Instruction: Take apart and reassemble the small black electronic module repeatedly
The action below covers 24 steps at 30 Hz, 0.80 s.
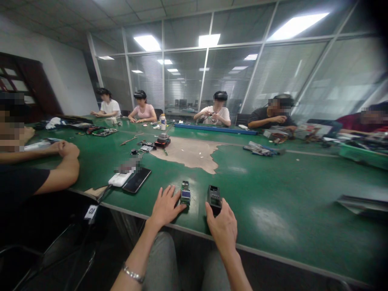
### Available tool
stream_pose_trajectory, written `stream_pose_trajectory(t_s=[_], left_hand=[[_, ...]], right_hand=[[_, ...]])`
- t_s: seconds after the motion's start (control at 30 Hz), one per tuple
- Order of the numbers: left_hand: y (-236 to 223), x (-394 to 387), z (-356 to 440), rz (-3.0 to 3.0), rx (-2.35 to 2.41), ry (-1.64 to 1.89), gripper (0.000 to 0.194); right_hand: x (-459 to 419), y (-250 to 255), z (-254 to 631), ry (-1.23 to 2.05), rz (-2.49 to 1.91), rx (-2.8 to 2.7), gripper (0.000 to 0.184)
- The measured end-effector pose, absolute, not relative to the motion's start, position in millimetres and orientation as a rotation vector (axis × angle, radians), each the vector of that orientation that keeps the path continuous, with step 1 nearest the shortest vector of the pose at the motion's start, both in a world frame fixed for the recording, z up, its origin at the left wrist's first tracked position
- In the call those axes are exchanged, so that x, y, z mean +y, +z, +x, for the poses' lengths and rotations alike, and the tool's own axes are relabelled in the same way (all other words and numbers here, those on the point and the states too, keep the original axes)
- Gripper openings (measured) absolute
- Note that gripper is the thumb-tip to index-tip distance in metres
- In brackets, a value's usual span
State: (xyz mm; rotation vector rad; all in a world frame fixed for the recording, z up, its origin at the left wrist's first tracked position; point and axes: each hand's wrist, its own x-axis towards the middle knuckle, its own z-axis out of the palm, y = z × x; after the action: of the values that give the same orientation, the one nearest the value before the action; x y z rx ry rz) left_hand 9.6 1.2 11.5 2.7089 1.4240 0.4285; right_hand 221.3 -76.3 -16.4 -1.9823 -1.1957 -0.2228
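Head view: circuit board just beside left hand

The worktop is glossy green, worn rough and tan in one patch; the black plastic case looks matt, the phone glassy, the bracelet polished metal.

Silver link bracelet on left wrist, grey trousers on both legs, left hand and right hand bare, forearms bare too.
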Motion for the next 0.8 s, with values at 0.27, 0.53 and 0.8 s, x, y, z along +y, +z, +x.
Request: stream_pose_trajectory(t_s=[0.27,0.53,0.8], left_hand=[[8.4,3.2,11.3,2.712,1.425,0.399,0.064],[3.0,6.7,11.1,2.714,1.433,0.394,0.067],[6.4,5.2,9.2,2.702,1.421,0.41,0.066]], right_hand=[[-77.7,-16.3,220.5,-0.224,-1.994,-1.19,0.082],[-79.7,-14.8,219.8,-0.197,-1.963,-1.138,0.097],[-81.2,-15.5,221.5,-0.182,-2.011,-1.218,0.075]])
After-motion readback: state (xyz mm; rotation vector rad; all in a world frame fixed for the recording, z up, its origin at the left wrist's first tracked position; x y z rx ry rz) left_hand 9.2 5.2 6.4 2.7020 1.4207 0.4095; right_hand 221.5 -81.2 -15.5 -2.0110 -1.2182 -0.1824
